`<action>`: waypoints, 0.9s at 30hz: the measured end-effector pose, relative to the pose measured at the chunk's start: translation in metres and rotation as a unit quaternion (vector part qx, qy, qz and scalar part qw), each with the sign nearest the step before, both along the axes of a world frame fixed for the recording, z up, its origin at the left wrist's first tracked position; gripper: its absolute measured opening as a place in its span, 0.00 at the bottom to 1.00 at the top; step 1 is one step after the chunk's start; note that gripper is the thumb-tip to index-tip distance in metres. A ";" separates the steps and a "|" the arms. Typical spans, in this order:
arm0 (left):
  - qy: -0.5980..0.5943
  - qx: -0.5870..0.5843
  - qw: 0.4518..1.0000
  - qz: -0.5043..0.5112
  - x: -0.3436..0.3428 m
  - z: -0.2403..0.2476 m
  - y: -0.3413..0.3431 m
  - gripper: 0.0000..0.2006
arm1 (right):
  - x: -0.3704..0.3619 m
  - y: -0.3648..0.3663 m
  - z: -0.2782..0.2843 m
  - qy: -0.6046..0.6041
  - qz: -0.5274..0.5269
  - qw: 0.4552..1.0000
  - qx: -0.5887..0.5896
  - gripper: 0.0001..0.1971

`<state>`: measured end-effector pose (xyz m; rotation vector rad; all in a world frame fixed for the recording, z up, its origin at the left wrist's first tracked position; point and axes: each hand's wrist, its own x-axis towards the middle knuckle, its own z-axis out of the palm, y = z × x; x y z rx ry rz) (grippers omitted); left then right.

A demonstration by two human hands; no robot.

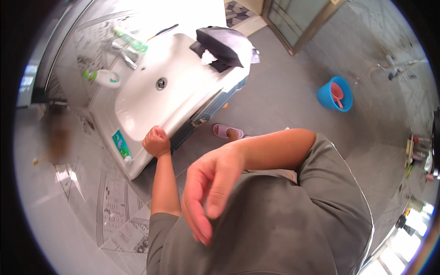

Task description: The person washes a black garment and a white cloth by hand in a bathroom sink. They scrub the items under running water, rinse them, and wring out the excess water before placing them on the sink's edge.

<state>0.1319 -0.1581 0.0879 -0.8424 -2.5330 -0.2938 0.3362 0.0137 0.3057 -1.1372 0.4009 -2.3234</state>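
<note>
My left hand (pixel 156 141) is closed into a fist on the near edge of the white washbasin (pixel 181 120); what is inside it, if anything, is hidden. Beside it on the basin's corner lies a green toothpaste-like tube (pixel 121 143) with a white cap. My right hand (pixel 211 181) hangs in front of my grey shirt, slightly blurred, thumb apart from loosely bent fingers and nothing in it. On the basin's far right side sits a bundle of dark grey cloth (pixel 222 43) with a crumpled white piece (pixel 208 57) on it.
A chrome faucet (pixel 123 56) stands between a green bottle (pixel 130 40) and a white bottle (pixel 106 78). A thin dark-handled brush (pixel 163 31) lies at the back. On the grey floor stands a blue bucket (pixel 326 97) holding a pink scoop (pixel 337 91). A glass door (pixel 293 23) is beyond.
</note>
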 end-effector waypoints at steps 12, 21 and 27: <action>0.003 0.033 0.999 0.010 -0.001 -0.002 0.004 0.10 | 0.009 -0.071 0.069 -0.115 0.354 0.898 -0.234 0.21; 0.002 0.048 0.999 -0.004 0.001 0.003 0.003 0.09 | -0.001 -0.065 0.067 -0.130 0.398 0.899 -0.129 0.27; -0.001 0.047 0.999 0.007 0.001 0.002 0.002 0.09 | 0.003 -0.066 0.078 -0.166 0.414 0.879 -0.170 0.25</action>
